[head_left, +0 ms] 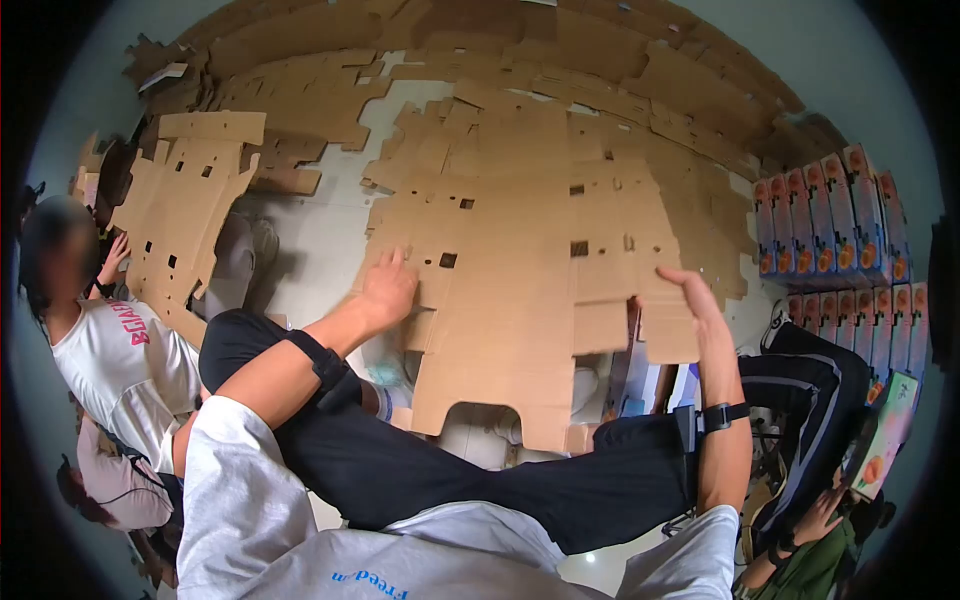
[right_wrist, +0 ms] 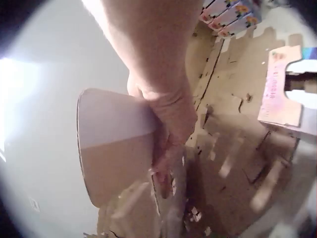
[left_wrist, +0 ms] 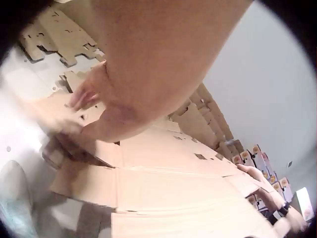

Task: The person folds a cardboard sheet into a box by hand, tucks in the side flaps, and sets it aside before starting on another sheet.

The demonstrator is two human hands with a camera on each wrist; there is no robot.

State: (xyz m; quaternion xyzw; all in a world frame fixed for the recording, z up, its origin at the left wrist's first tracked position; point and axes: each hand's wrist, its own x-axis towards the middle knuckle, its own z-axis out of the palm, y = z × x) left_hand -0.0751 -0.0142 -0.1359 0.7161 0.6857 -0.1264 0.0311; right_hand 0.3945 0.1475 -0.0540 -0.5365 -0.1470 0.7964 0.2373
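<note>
A large brown cardboard sheet point(head_left: 510, 300) with punched holes and a notched near edge stretches out before me, over my lower legs. My left hand point(head_left: 385, 290) is at its left edge, fingers loosely bent and slightly blurred in the left wrist view, close over a side flap point(left_wrist: 84, 183). At the right edge, my right hand point(head_left: 697, 300) holds the sheet, one finger lying on its upper face. The right wrist view shows this hand point(right_wrist: 171, 129) along the board's edge, beside a raised rounded flap point(right_wrist: 116, 148); part of the fingers is hidden.
More flat cardboard point(head_left: 300, 90) covers the floor ahead. Printed boxes point(head_left: 820, 220) stand in stacked rows at right. On the left, a person in a white shirt point(head_left: 125, 350) handles another sheet point(head_left: 180, 210). Another person's hand point(head_left: 820, 515) holds a printed box point(head_left: 888, 440) at lower right.
</note>
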